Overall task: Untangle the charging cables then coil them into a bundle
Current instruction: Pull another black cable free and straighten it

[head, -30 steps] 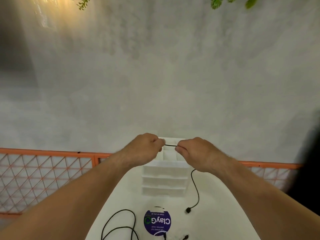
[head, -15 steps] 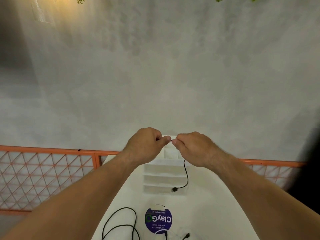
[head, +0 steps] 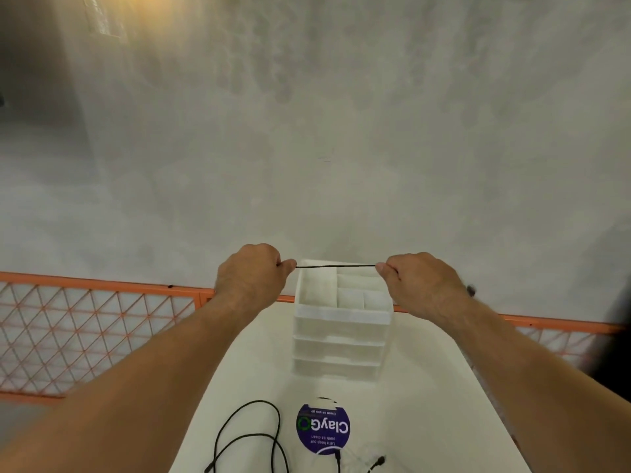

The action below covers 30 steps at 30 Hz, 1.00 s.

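Observation:
A thin black charging cable point(head: 336, 266) is stretched taut and level between my two hands, above a white drawer organiser. My left hand point(head: 251, 273) pinches its left end and my right hand point(head: 418, 279) pinches its right end. A blurred dark plug tip point(head: 471, 290) shows just past my right wrist. Loops of black cable point(head: 252, 435) lie on the white table near the front edge, and two black plug ends point(head: 379, 460) rest beside a round sticker.
A white drawer organiser point(head: 341, 315) with open top compartments stands on the white table point(head: 426, 404). A round purple ClayGo sticker point(head: 323, 428) lies on the table. An orange lattice railing point(head: 95, 322) runs behind, before a grey concrete wall.
My hands have moved apart, pulling a longer length of cable taut between them. The end that hung below my right hand has swung up out of sight behind the wrist.

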{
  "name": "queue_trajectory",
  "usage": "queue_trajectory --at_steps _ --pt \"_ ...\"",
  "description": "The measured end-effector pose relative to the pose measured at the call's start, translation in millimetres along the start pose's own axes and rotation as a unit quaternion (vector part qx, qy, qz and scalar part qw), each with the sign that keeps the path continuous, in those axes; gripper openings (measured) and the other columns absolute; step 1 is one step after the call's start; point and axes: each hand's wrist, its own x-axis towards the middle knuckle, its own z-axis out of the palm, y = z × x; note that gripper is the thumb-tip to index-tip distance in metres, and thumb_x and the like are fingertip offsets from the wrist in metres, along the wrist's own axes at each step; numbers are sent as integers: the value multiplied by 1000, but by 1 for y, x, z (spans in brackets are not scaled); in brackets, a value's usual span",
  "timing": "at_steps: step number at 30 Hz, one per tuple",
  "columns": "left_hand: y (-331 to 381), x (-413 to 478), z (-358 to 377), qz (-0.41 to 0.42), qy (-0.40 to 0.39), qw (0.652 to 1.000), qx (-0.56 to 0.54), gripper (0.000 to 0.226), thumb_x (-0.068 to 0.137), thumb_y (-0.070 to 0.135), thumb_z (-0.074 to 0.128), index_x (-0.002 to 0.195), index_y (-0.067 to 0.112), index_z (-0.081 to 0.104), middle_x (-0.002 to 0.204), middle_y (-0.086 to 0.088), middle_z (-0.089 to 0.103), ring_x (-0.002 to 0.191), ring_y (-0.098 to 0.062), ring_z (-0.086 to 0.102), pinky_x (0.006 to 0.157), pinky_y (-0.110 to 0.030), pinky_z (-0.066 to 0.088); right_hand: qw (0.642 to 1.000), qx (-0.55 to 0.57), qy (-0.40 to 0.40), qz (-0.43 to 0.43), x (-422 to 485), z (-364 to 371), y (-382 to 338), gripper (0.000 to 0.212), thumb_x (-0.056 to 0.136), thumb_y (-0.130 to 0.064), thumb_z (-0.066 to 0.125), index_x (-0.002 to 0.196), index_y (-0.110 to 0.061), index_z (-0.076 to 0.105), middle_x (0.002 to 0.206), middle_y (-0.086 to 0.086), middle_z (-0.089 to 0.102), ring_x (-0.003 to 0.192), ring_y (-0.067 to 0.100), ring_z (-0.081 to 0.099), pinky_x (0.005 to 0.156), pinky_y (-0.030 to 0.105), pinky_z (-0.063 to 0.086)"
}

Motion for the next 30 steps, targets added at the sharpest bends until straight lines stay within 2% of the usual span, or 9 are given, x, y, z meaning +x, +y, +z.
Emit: queue_trajectory --at_steps 3,6,11,14,16,19,23,26,30 --pt "-5 -2 10 6 -3 1000 -19 45 99 50 39 97 15 67 100 -3 62 87 -22 60 80 -39 51 1000 3 11 -22 1 -8 -2 45 102 -47 25 72 -23 49 70 -5 56 69 19 55 61 31 40" --pt "9 -13 17 87 44 979 -178 41 102 43 36 115 16 65 119 -3 63 111 -24 56 96 -37 43 997 29 -7 -68 -3 -12 -17 42 101 -48 27 73 -24 48 71 -4 55 71 21 56 67 34 46" --pt "55 -31 20 47 -57 882 -466 57 102 48 33 72 12 64 70 4 67 72 -14 63 74 -30 50 985 113 -53 -120 -7 -17 -50 35 102 -35 31 84 -20 56 77 -2 59 70 18 56 66 34 49" --pt "60 -29 22 42 -3 916 -400 60 101 48 37 55 10 41 52 1 43 52 -16 40 56 -30 36 984 119 -60 -123 -10 -18 -47 35 103 -34 28 78 -21 51 74 -1 55 63 17 51 60 33 45" --pt "53 -23 20 57 46 955 -288 62 101 49 37 51 12 34 47 1 37 50 -19 39 53 -31 32 988 86 -50 -118 -11 -17 -37 37 103 -36 28 85 -17 54 76 0 57 70 20 54 69 37 48" --pt "25 -10 15 39 86 983 -156 60 100 50 37 50 16 37 50 -1 43 57 -26 47 57 -31 32 995 53 -31 -78 -10 -16 -9 38 102 -39 30 88 -17 57 77 0 59 77 24 57 75 37 49" --pt "-2 -4 10 38 94 994 -40 59 101 51 31 54 16 41 52 0 45 50 -17 42 49 -30 26 996 70 -16 -44 -9 -9 16 38 100 -41 34 83 -18 60 71 -2 62 72 21 60 70 39 52" --pt "-5 -2 14 16 77 996 -37 59 101 52 32 55 15 42 54 -1 47 50 -17 43 48 -29 28 995 83 -3 -50 -4 -4 8 39 100 -41 35 79 -18 59 67 -1 61 69 22 60 68 39 52" --pt "-12 -4 19 -9 -20 984 -175 62 99 53 37 55 10 43 50 1 45 49 -18 44 50 -28 34 991 124 5 -54 0 -9 1 39 101 -39 36 76 -16 56 65 0 59 68 24 58 66 40 50"
